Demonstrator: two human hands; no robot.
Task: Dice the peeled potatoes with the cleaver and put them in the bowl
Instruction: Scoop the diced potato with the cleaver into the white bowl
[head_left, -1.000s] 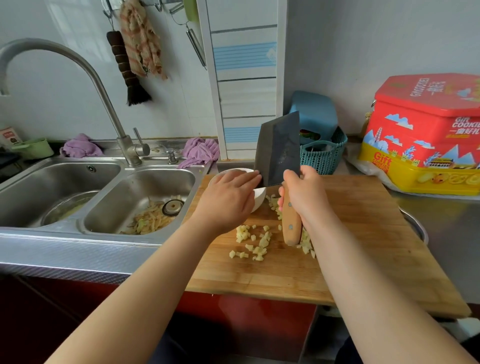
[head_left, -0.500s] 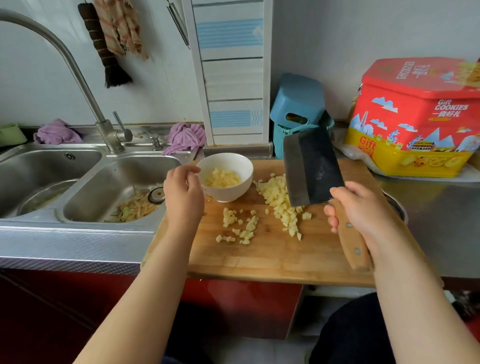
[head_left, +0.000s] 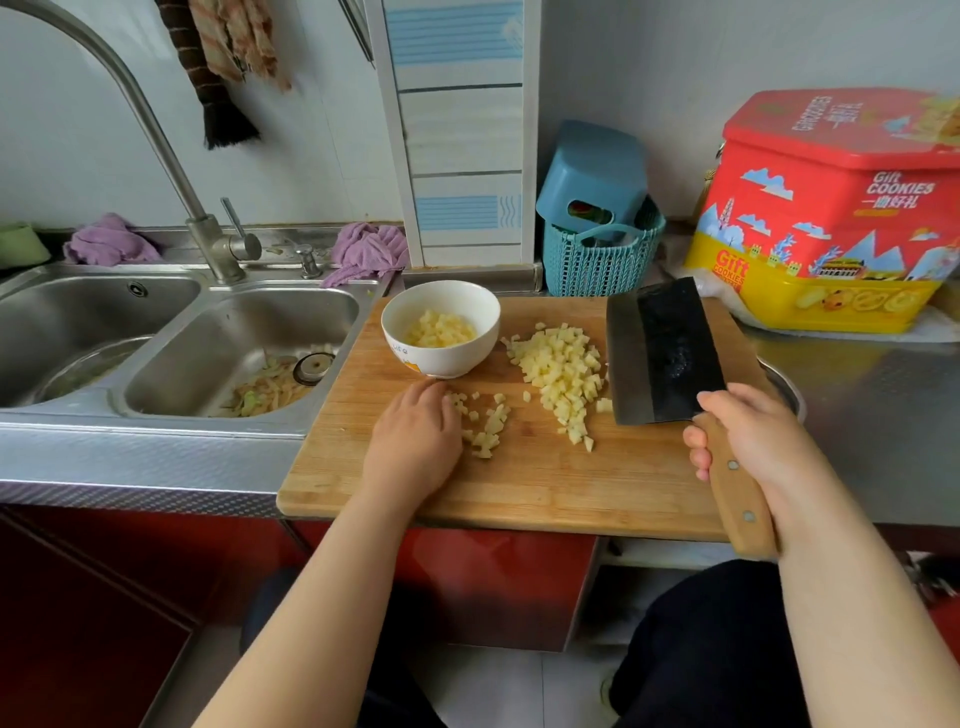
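Dice are heaped on the board, just off the cutting edge of the cleaver, with a smaller scatter touching the fingertips of the left hand; more lie in the bowl, beyond that hand at the far side of the board. The wooden handle is grasped in the right hand, fingers wrapped round it close to the blade, the butt left sticking out toward the body. The left hand is laid relaxed, knuckles up, on the board; whether anything is pinched beneath it cannot be told. The cubes are judged small, light, wet and starchy, so they are likely to cling to skin and steel, and to roll if flicked. Pinching them one at a time would be slow; a better hold is judged to be a scoop onto the broad blade face, with the loose pieces swept on by the free hand. The cleaver looks blade-heavy, so the grip near the blade is well placed.
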